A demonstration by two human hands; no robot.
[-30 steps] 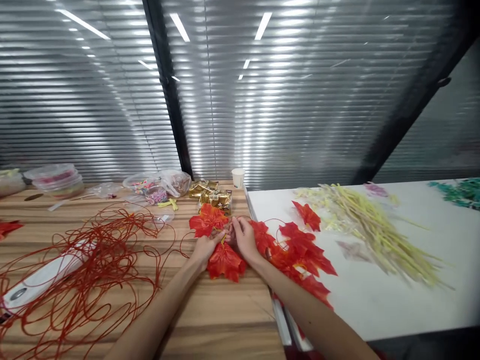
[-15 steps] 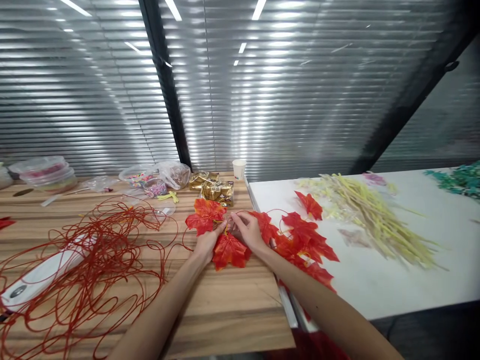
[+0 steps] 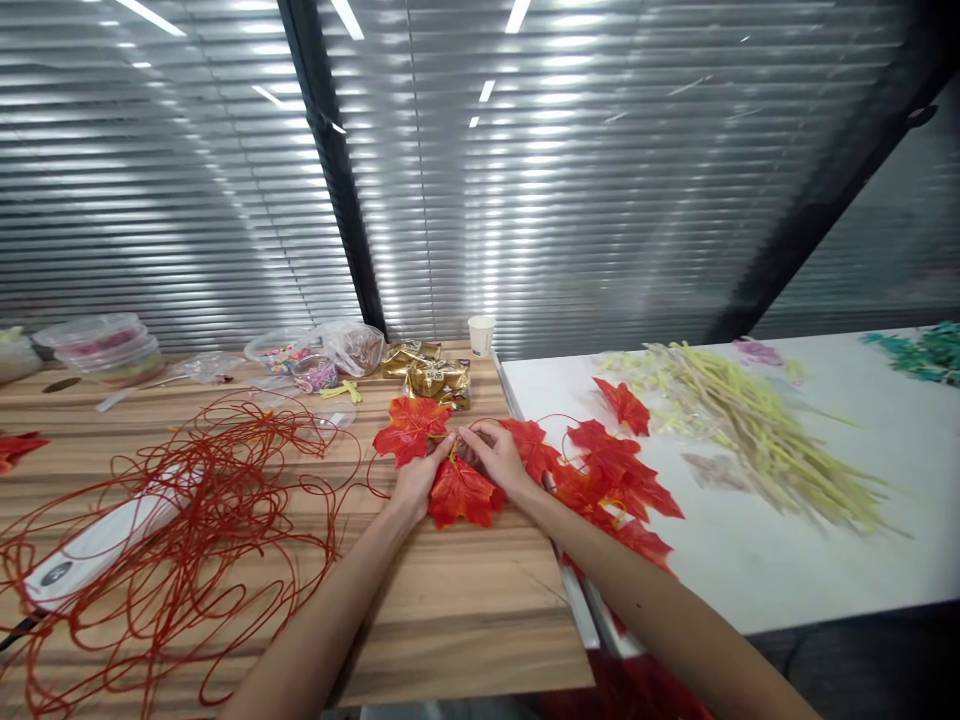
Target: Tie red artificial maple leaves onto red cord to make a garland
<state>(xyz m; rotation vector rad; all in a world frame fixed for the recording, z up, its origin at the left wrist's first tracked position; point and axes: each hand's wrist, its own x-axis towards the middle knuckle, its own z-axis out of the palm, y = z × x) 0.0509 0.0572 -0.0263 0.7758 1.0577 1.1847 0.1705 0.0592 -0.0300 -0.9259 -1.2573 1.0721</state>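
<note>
Over the wooden table, my left hand (image 3: 417, 482) pinches the yellow stems of two red artificial maple leaves. One maple leaf (image 3: 411, 430) spreads out beyond my thumb, and a second maple leaf (image 3: 465, 493) hangs below my fingertips, towards me. Close against it, my right hand (image 3: 498, 460) is closed in a pinch at the same stems; what lies between its fingertips is too small to make out. A garland of red maple leaves (image 3: 611, 465) trails from behind my right wrist onto the white table, linked by a thin red cord.
Tangled red cord (image 3: 217, 500) covers the left of the wooden table (image 3: 465, 640), partly over a white power strip-like object (image 3: 112, 540). Behind are gold packets (image 3: 439, 382), a paper cup (image 3: 481, 336) and plastic tubs (image 3: 105, 350). Yellow stems (image 3: 757, 430) lie on the white table (image 3: 847, 570).
The lower leaf has tipped up a little and looks shorter. My right fingertips have shifted slightly at the stems; both hands stay together. The whole view has moved slightly.
</note>
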